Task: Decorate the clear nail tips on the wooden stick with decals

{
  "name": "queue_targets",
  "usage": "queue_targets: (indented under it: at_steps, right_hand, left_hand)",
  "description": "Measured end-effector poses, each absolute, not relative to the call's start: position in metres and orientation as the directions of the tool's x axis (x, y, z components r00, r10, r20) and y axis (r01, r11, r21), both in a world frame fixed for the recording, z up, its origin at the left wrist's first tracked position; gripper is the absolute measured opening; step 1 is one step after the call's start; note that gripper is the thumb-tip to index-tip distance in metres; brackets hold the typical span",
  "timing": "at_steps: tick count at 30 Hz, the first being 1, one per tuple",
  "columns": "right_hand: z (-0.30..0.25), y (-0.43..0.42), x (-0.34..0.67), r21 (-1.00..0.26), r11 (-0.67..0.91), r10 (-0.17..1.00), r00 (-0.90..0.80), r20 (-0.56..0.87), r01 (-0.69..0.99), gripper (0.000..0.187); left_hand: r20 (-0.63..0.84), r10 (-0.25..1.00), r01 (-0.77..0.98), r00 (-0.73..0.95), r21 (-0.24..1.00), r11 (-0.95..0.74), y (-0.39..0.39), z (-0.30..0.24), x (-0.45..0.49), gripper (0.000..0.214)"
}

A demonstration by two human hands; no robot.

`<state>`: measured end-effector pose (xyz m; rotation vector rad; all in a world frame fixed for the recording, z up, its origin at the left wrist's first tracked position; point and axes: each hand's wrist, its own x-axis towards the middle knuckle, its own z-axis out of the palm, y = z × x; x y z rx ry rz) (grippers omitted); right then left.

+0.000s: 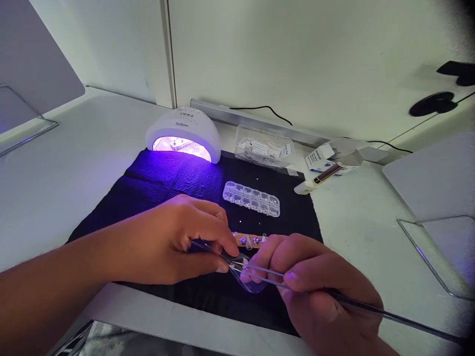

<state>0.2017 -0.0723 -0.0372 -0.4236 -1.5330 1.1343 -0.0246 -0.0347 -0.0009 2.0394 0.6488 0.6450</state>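
My left hand (202, 235) is closed around dark tweezers (218, 250), pinched between thumb and fingers, with their metal tips pointing right. My right hand (315, 277) grips a second pair of tweezers (269, 272), whose long shaft runs to the lower right. Both pairs of tips meet at a tiny whitish piece (245, 263), too small to name. Beneath them is a thin clear plastic piece (256, 287), partly covered by the right fingers. Just behind lies a tan strip (237, 240) bearing round silver studs and small clear pieces; its ends are hidden by my hands.
On the black mat (293, 237) sits a clear compartment box (251, 199) of tiny gems. Behind it stand a lit white nail lamp (183, 129), a clear plastic tub (263, 146) of packets, a small carton (319, 157) and a white-tipped bottle (306, 187). Wire stands flank both sides.
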Motion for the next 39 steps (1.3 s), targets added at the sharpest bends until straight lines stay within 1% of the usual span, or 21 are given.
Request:
queue_targets:
  at_steps: [4,15,19,23,33,39]
  right_hand:
    - [-0.0363,-0.0738,0.2019,-0.846,0.444,0.793,-0.309,0.524,-0.295,0.020]
    - [-0.0359,-0.0716,0.2029,-0.825,0.480,0.749,-0.351,0.562,-0.297,0.021]
    - [-0.0353,-0.0748,0.2034,-0.849,0.425,0.786,-0.338,0.518,-0.312,0.021]
    - [-0.0352,-0.0768,0.2035,-0.860,0.393,0.799,-0.343,0.494,-0.325,0.020]
    - [-0.0352,-0.0776,0.2030,-0.861,0.405,0.803,-0.330,0.496,-0.309,0.021]
    - [-0.0355,-0.0775,0.2036,-0.858,0.445,0.797,-0.323,0.510,-0.257,0.028]
  left_hand:
    - [0.202,0.645,0.192,0.737,0.853,-0.486,-0.0338,-0.0003,-0.0245,0.013]
    - [0.186,0.636,0.177,0.749,0.869,-0.463,-0.0364,-0.0010,-0.0254,0.012]
    - [0.201,0.632,0.168,0.749,0.864,-0.475,-0.0359,-0.0004,-0.0249,0.012]
    - [0.196,0.626,0.175,0.755,0.860,-0.479,-0.0363,-0.0002,-0.0254,0.011]
    - [0.160,0.637,0.203,0.754,0.866,-0.458,-0.0379,0.0030,-0.0256,0.011]
    - [0.071,0.672,0.288,0.737,0.867,-0.407,-0.0376,0.0029,-0.0254,0.015]
